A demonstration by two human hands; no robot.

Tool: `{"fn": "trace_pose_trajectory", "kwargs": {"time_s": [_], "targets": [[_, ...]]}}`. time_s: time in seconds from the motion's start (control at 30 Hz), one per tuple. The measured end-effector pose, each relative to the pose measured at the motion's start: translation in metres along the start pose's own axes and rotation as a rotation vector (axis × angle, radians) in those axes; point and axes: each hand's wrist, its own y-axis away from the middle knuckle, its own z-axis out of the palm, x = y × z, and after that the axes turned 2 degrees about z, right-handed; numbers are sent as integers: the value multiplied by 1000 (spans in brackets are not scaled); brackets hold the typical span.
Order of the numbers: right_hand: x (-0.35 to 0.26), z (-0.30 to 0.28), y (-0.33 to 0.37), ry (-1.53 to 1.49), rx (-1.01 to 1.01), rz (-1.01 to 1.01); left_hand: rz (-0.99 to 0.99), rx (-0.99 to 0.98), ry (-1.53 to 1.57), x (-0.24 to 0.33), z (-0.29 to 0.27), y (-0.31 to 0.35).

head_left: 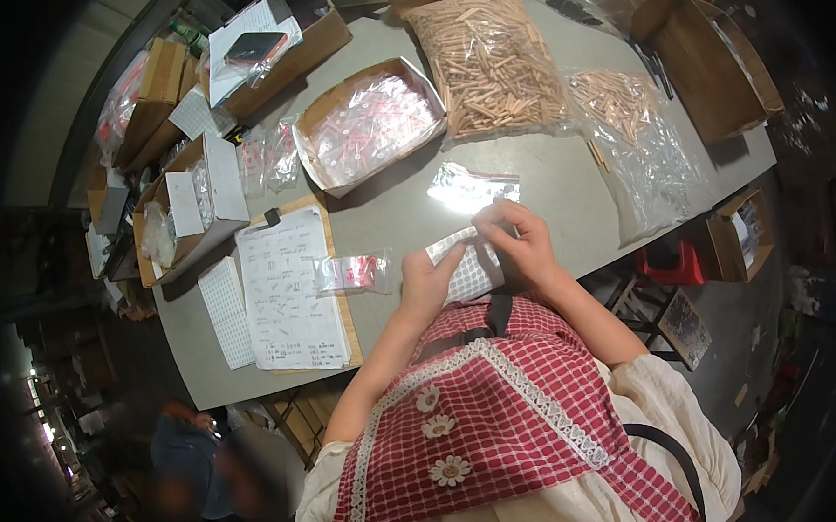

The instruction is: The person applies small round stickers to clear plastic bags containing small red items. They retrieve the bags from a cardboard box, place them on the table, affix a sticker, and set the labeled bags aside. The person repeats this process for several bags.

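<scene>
A white sheet of small round grey stickers [475, 273] is in front of my apron, close to the table's near edge. My left hand [426, 285] grips its left side, thumb on top. At the sheet's upper right corner, the thumb and forefinger of my right hand [522, 243] are pinched together; whatever is between them is too small to make out. Just beyond my hands lies a shiny clear zip bag [475, 189]. Left of my left hand, a small clear bag with a red-printed piece [355, 272] overlaps the clipboard [291, 285] of written sheets.
An open carton of red-and-clear packets [372, 123] stands beyond my hands. Behind are a big bag of wooden sticks [484, 67] and a part-filled one [632, 130]. Boxes [197, 210] line the left; a brown box [713, 71] stands far right. Another person [191, 457] is at lower left.
</scene>
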Motion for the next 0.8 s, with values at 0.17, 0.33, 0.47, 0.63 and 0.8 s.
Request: {"fn": "trace_pose_trajectory", "kwargs": {"time_s": [0.17,0.33,0.47,0.63,0.8], "targets": [[10,3,4,-283,19,256,-9,2,37,4,2,1],[4,1,1,135,35,-104,12,27,70,2,4,-1],[5,-5,0,342,-8,-241,18,-13,24,-1,0,-1],[15,-4,-1,268,96,-124,-8,17,5,-4,3,0],[34,-18,-25,426,220,-277,-68,99,-53,-27,-6,-5]]}}
